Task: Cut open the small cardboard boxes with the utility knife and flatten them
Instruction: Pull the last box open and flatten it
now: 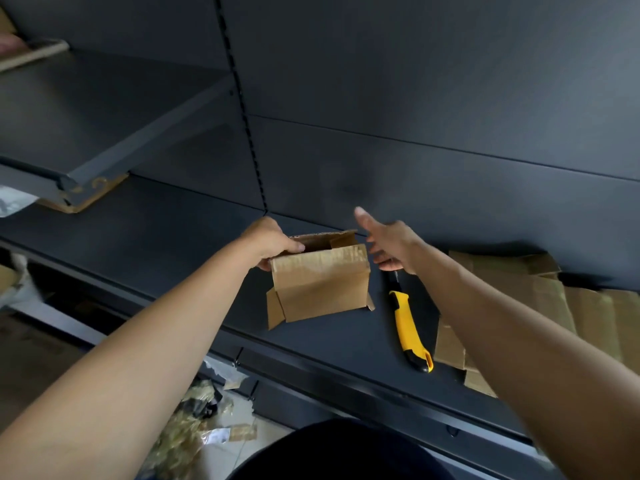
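A small brown cardboard box (320, 282) stands on the dark shelf (173, 244) with its top and side flaps loose. My left hand (268, 242) grips its upper left corner, thumb over the rim. My right hand (388, 242) hovers just right of the box with fingers spread and thumb up, holding nothing. A yellow and black utility knife (408, 327) lies on the shelf below my right hand, its tip end under the fingers. Flattened cardboard pieces (540, 299) are piled to the right, partly hidden by my right forearm.
An upper shelf (86, 126) juts out at left with cardboard (86, 195) tucked beneath its edge. The shelving's dark back panel (415, 133) rises close behind the box. Packing scraps (194, 420) litter the floor below the shelf's front edge.
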{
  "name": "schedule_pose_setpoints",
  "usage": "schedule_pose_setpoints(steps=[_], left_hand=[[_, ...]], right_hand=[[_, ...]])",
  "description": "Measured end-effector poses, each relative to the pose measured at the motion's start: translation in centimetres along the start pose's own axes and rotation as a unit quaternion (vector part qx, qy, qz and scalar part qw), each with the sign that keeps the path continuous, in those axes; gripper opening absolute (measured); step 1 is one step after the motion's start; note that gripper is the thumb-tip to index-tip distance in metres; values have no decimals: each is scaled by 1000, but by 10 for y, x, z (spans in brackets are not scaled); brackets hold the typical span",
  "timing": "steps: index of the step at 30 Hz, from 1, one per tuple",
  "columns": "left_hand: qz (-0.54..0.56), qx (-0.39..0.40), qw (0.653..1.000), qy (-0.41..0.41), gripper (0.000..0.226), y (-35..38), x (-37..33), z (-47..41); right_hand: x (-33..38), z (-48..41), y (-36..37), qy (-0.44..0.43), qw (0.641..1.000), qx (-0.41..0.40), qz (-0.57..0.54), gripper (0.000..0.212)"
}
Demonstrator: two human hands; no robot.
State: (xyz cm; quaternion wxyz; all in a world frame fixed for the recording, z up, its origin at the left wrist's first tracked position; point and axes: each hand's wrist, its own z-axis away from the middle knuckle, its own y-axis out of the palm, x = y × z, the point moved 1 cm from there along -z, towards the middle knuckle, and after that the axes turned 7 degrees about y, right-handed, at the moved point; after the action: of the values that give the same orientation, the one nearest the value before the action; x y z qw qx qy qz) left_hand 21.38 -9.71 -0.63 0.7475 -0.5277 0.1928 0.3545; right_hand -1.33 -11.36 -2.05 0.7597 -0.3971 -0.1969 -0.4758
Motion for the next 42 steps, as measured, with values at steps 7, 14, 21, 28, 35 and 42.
schedule_pose_setpoints(steps=[7,14,21,28,35,42], left_hand=[[-43,-7,999,14,36,9,-6,5],[-18,-71,996,41,61,9,-8,6],[8,-103,992,69,43,12,-13,11],[25,-112,989,90,45,17,-19,15],[-4,-133,979,157,50,19,-36,14],[166,-136,969,126,25,11,-20,-7]], right_hand=[[20,12,25,28,987,52,152,51],[22,20,36,-16,967,-87,241,55],[20,22,30,-6,968,-119,222,33],[18,27,24,-11,960,-170,221,31],[24,39,23,-19,969,-179,170,30],[14,44,-1,-9,983,-120,137,33]])
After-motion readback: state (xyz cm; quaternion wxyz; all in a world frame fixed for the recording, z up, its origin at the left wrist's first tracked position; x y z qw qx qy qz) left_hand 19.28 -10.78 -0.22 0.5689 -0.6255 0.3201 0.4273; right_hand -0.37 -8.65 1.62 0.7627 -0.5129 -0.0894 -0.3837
